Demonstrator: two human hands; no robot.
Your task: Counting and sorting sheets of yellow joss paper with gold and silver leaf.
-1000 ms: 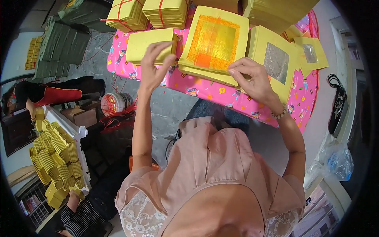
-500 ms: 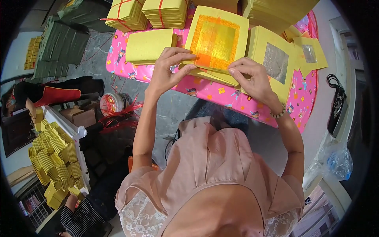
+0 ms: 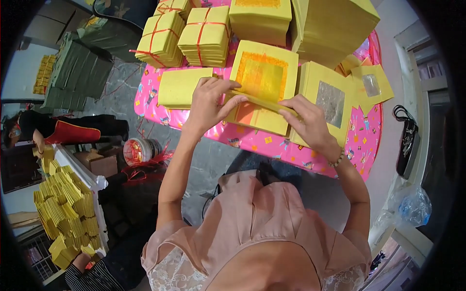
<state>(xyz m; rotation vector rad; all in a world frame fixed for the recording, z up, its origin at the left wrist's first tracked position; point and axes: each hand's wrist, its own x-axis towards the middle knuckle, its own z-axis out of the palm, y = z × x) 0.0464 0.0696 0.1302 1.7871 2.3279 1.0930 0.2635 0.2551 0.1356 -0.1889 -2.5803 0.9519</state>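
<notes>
A yellow paper sheet with an orange-bordered gold square lies on a small stack of like sheets. Its near edge is lifted and rolled over in a narrow fold. My left hand pinches the left end of this fold between thumb and fingers. At the right end, my right hand grips the same fold, fingers closed. Left of the sheet lies a flat pile of folded yellow paper. Close beside my right hand is a pile of yellow sheets with silver squares.
Red-tied yellow paper bundles and tall yellow stacks line the far side of the pink-covered table. Left, people work at a white table piled with folded yellow paper. A bucket stands on the floor.
The sheet's near edge has been raised and turned away from me, baring the stack beneath. Both hands have kept hold of it. The whole view has shifted, showing more of the table's far side.
</notes>
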